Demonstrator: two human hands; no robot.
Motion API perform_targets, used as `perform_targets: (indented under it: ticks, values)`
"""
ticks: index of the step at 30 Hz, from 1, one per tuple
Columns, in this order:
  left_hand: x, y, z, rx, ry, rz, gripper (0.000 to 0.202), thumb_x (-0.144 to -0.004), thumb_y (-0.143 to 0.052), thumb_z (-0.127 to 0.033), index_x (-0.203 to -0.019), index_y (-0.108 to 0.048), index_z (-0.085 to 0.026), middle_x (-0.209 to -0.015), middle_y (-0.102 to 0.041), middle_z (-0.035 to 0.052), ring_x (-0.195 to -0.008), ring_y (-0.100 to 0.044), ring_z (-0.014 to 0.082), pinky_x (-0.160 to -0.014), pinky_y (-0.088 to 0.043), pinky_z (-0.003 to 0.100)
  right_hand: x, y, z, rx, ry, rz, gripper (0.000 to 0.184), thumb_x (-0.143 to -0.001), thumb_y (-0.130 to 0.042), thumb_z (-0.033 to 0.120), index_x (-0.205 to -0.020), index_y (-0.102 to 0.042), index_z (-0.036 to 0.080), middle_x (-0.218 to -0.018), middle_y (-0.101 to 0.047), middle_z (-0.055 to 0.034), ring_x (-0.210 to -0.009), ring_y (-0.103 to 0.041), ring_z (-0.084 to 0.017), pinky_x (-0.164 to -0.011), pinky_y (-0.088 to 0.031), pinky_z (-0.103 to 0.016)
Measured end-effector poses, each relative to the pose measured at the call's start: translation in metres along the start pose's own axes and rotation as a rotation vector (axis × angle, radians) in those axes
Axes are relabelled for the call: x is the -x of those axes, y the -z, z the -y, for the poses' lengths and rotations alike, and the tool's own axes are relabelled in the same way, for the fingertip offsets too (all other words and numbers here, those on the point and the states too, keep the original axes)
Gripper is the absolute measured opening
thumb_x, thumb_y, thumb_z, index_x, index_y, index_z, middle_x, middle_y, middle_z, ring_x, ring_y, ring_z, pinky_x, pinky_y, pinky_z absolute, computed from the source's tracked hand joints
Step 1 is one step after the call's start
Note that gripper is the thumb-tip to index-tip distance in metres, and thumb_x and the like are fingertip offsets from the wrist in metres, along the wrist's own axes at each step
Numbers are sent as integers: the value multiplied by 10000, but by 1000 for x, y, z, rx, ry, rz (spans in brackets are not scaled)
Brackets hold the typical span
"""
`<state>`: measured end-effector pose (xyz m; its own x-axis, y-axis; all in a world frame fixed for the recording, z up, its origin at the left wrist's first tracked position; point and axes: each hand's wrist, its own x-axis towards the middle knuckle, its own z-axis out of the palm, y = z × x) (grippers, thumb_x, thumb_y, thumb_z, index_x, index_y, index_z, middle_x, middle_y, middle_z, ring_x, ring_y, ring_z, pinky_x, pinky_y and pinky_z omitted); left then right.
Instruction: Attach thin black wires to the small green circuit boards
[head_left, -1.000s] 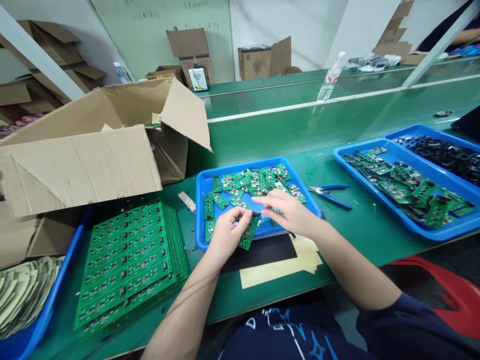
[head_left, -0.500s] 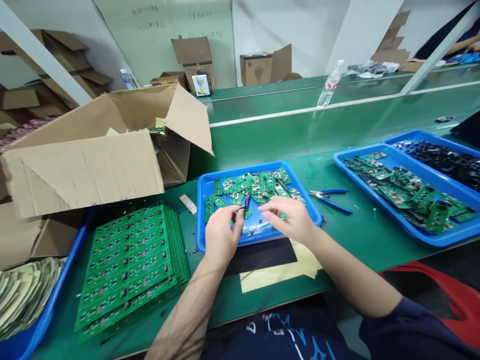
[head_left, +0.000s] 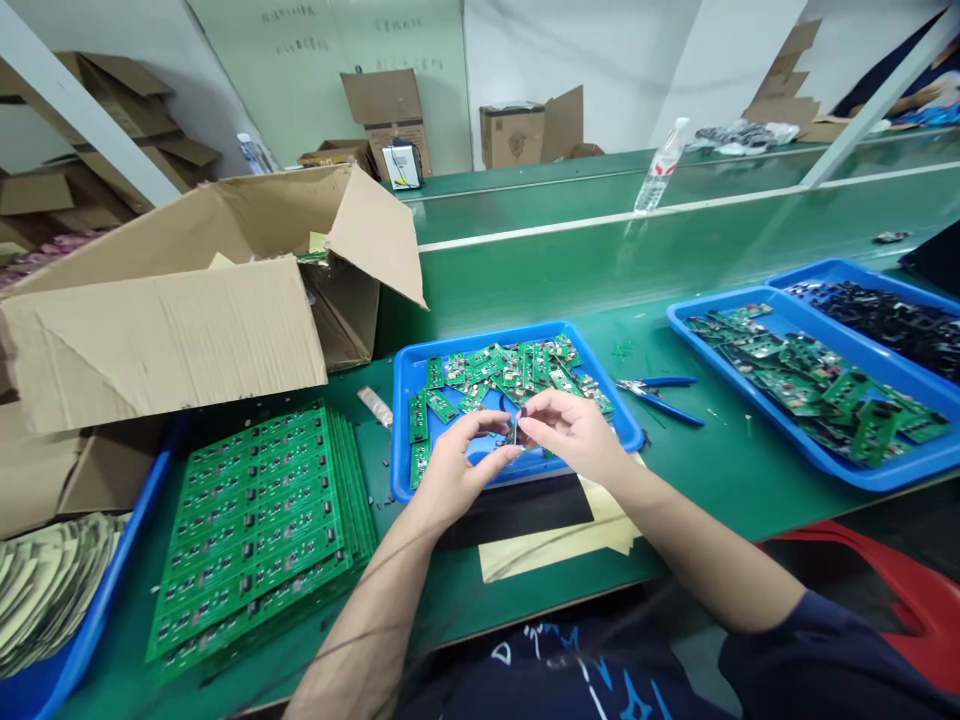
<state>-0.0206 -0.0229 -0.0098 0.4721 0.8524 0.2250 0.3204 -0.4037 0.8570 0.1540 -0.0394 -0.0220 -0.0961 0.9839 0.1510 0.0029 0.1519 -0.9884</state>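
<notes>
My left hand [head_left: 461, 465] and my right hand [head_left: 574, 435] meet over the front part of a blue tray [head_left: 400, 400]. A small circuit board [head_left: 515, 430], seen nearly edge-on, is between their fingertips. My left thumb and fingers close round its lower end, while my right thumb and index finger pinch its upper part. Fingers partly hide the board and a dark part beside it. Behind my hands, many small green circuit boards [head_left: 480, 370] lie loosely in the tray.
Blue-handled cutters [head_left: 664, 392] lie right of the tray. Further right are a tray of boards [head_left: 810, 375] and a tray of black parts [head_left: 892, 315]. Stacked green panels [head_left: 255, 520] and an open carton [head_left: 172, 330] stand left. Yellow paper [head_left: 540, 552] lies in front.
My right hand has moved left to meet my left hand and taken hold of the board. My left hand has turned, bringing the board slightly right and lower.
</notes>
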Motion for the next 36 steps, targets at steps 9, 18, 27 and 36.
perform_targets:
  ticks: [9,18,27,36]
  values:
    - [-1,-2,9,-240,-144,-167,219,-801,-597,-387,-925,-619,-209,-867,-638,49,-831,-588,190,-765,-464,323,-1,-1,-3,65,184,143,113,-813,-563,305,-812,-537,195,-910,-492,-55,-820,-550,-152,-708,-520,-315]
    - [-4,12,17,-505,-179,-425,238,-825,-571,-367,-976,-614,-188,-919,-645,71,-891,-586,214,-814,-459,356,1,19,10,-177,311,392,417,-780,-523,601,-696,-600,200,-1095,-566,-94,-1135,-514,-233,-1013,-369,-464]
    - [0,7,12,-627,-532,-451,210,-797,-632,-296,-998,-624,-236,-943,-656,51,-972,-601,212,-937,-415,399,-13,21,8,-297,14,122,481,-763,-499,660,-795,-666,210,-890,-701,-64,-894,-652,-206,-898,-476,-427]
    - [-1,16,12,-753,-625,-619,262,-747,-685,-201,-1001,-620,-203,-912,-648,74,-957,-608,224,-906,-434,421,-22,48,15,-702,70,-188,565,-827,-455,571,-398,-379,210,-429,-454,40,-492,-521,-108,-730,-519,-330]
